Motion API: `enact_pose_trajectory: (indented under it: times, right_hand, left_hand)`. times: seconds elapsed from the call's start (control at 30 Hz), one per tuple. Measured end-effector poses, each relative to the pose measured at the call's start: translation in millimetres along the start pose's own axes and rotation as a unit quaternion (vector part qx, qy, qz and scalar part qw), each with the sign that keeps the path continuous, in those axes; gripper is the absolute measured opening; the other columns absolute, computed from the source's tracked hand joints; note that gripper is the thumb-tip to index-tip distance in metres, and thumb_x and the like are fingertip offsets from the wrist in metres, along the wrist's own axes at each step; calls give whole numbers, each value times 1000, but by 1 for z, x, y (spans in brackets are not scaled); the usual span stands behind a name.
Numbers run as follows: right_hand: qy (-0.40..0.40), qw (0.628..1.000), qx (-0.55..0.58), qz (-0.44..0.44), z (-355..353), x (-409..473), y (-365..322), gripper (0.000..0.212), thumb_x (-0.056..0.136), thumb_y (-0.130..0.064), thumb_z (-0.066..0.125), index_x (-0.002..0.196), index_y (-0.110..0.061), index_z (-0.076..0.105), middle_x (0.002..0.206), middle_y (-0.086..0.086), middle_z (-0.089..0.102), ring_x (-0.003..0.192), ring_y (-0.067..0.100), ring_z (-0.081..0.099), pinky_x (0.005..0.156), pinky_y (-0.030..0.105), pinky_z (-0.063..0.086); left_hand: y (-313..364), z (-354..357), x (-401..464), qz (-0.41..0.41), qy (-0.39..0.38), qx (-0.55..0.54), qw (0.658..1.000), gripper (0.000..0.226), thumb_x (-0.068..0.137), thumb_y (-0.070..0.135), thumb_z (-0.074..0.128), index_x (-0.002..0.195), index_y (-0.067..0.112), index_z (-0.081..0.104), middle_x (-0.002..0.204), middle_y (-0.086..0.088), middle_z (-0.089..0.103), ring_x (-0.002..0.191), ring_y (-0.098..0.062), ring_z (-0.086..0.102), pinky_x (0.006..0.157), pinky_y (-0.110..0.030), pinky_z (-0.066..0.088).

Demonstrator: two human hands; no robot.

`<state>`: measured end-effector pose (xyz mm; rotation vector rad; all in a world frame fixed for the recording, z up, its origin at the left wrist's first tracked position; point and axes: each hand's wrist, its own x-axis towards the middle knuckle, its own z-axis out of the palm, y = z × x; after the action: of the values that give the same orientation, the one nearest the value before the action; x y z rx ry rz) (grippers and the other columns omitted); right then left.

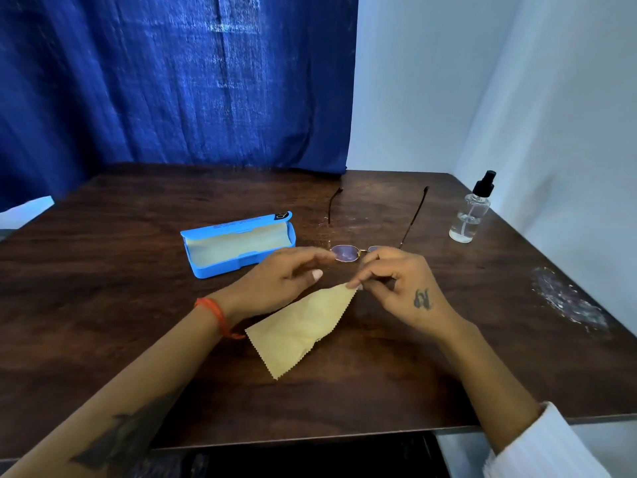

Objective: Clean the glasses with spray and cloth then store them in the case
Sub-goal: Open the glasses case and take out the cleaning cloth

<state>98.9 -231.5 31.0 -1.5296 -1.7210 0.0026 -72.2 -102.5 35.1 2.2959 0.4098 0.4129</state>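
Fingers of the right hand (403, 284) pinch the cloth (296, 329) while the left hand (286, 281) holds the glasses (348, 253), so wiping's underway; next probably rubbing each lens.

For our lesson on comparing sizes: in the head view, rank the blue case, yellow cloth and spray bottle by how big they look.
1. yellow cloth and blue case: look alike, and the cloth is nearer, so unranked.
2. spray bottle: smallest.

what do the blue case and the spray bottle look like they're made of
Open blue rectangular glasses case: apparently matte moulded plastic, with an even colour and rounded edges; its pale lining looks like fabric. Small clear spray bottle: see-through, either plastic or glass, with a black, probably plastic, pump top.
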Motion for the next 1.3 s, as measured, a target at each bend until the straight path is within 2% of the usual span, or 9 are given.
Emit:
enact_pose_trajectory:
  times: [0.17,0.33,0.43,0.6,0.73,0.87,1.03,1.2,1.3]
  right_hand:
    - [-9,987,161,26,-5,7,-10,29,69,15,68,77,-12,74,84,-1,64,80,5,62,71,14,46]
    - [14,905,408,118,-15,9,-8,23,68,4,59,66,-12,74,71,-6,66,69,6,60,60,15,47]
    - [17,895,403,189,-15,15,-5,13,66,-6,76,63,-17,70,68,-7,67,61,3,61,55,14,48]
    - [-6,953,171,250,6,29,5,47,61,5,80,98,-20,66,99,4,66,75,13,63,70,23,56]
    - [35,977,88,192,25,28,8,51,64,10,75,103,-20,63,84,-5,66,74,3,63,73,19,53]
    - [41,993,31,111,30,19,7,39,66,16,66,90,-14,66,69,-6,66,71,3,64,72,15,52]
    - [-82,990,9,114,26,9,1,35,66,12,54,84,-15,70,75,-5,71,72,4,66,73,22,54]
    - [50,986,3,161,22,11,5,24,78,0,64,94,-16,73,90,-4,71,79,4,64,75,12,48]
    - [-56,977,-68,195,28,11,9,28,81,-25,69,108,-20,68,97,-7,67,82,3,59,75,13,43]
  left_hand:
    - [8,0,17,-93,-186,-255,944,50,82,17,58,129,23,43,119,-5,63,120,-23,53,101,-33,39]
    - [3,-3,9,-86,-121,-443,884,21,79,10,58,98,18,59,89,3,68,82,-10,64,71,-26,54]
    - [-3,-7,2,-95,-76,-462,879,12,76,14,69,85,18,62,80,1,67,74,-9,64,67,-26,56]
    - [-12,-1,10,-167,89,-300,935,34,74,4,71,105,16,61,79,-2,66,72,-7,66,64,-21,56]
    - [-24,5,11,-131,148,-182,963,24,70,6,76,87,22,68,80,-1,67,73,-8,60,70,-12,51]
    - [-32,4,3,-93,143,-72,983,16,72,10,75,72,25,71,75,10,69,70,0,60,65,-5,45]
    - [-34,1,-2,-43,118,49,991,26,75,-3,64,73,21,72,85,6,67,82,-6,61,69,-3,39]
    - [-33,3,-4,-24,144,115,983,24,83,28,64,107,25,64,106,7,62,98,-7,54,80,-8,38]
    - [-35,5,-4,-26,82,199,976,46,81,42,64,124,29,54,119,7,60,113,-12,48,96,-25,37]
